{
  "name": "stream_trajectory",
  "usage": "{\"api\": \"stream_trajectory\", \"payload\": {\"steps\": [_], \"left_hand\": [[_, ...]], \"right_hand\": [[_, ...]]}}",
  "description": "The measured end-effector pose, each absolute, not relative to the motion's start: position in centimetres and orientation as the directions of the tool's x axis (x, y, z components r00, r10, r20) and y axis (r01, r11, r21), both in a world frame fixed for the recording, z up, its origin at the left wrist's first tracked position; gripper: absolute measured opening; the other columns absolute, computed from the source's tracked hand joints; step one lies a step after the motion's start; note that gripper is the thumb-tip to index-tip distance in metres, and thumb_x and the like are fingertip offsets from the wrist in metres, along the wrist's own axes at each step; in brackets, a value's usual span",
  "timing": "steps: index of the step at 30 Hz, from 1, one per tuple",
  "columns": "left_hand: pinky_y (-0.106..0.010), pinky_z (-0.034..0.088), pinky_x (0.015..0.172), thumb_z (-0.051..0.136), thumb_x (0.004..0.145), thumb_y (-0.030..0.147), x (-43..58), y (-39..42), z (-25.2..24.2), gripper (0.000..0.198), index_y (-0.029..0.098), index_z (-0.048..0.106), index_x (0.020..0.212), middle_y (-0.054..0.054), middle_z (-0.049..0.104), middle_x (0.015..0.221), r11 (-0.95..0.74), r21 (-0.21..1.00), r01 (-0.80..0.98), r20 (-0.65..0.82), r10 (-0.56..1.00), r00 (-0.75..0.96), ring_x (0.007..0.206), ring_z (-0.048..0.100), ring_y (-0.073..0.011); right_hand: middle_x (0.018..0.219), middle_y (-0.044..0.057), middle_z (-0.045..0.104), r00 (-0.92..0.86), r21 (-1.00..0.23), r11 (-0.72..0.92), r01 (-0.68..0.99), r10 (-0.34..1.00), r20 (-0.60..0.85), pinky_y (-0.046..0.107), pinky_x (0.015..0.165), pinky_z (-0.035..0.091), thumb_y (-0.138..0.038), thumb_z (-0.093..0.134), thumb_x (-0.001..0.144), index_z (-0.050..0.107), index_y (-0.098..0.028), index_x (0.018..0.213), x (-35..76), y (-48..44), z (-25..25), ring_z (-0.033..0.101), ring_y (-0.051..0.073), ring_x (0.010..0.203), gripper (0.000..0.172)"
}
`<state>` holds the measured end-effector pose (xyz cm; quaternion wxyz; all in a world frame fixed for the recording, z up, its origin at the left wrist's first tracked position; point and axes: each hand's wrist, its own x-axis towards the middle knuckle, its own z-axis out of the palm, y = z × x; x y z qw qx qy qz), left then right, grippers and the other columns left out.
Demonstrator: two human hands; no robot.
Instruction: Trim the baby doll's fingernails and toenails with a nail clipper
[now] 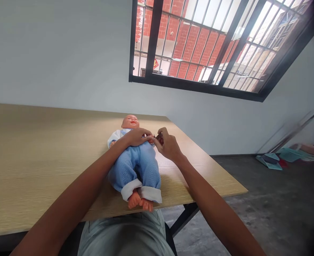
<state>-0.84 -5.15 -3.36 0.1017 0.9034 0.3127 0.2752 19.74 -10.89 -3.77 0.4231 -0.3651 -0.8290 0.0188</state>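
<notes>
The doll lay on its back on the wood-toned desk, towards the right-hand end, its bald head pointing at the wall and its bare feet at the front edge, close to the seated person's lap. It wore pale blue trousers with turned-up white cuffs and a white top with blue trim, partly covered by the person's arm.

From where I stood, the person's left hand reached across the doll's middle, thumb and fingers brought together around the doll's small hand on the person's right side. The right hand met it there, with its fingers curled and pinched on a small dark object; it was too tiny and too much covered for me to say what it was. The two hands were almost touching, the dark piece right beside the doll's fingers. The doll's other hand rested by its side, just beyond the left forearm.

Beyond the desk, a barred window looked out on red brick, and a blue-green dustpan lay on the dark floor to the right.
</notes>
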Motion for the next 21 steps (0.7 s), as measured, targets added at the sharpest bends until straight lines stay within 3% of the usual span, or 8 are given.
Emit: {"api": "stream_trajectory", "payload": {"steps": [14,21], "left_hand": [[-0.031,0.054,0.082,0.053,0.098,0.032,-0.84,-5.13,-3.38,0.028,0.016,0.073,0.109,-0.006,0.077,0.1,-0.786,0.332,0.521,0.442,0.618,0.65,0.085,0.069,-0.0176],[-0.028,0.054,0.081,0.05,0.097,0.037,-0.85,-5.27,-3.47,0.032,0.018,0.074,0.106,-0.006,0.078,0.099,-0.776,0.344,0.528,0.44,0.63,0.64,0.086,0.069,-0.0183]], "right_hand": [[0.071,-0.001,0.066,-0.397,-0.333,0.746,0.577,0.612,0.684,0.025,0.056,0.04,-0.039,0.058,0.097,0.042,-0.024,0.103,19.8,-10.7,-3.78,0.062,0.017,0.057,0.023],[0.069,-0.003,0.063,-0.337,-0.397,0.746,0.534,0.619,0.709,0.025,0.056,0.039,-0.042,0.064,0.092,0.042,-0.024,0.102,19.56,-10.91,-3.8,0.06,0.016,0.057,0.03]]}}
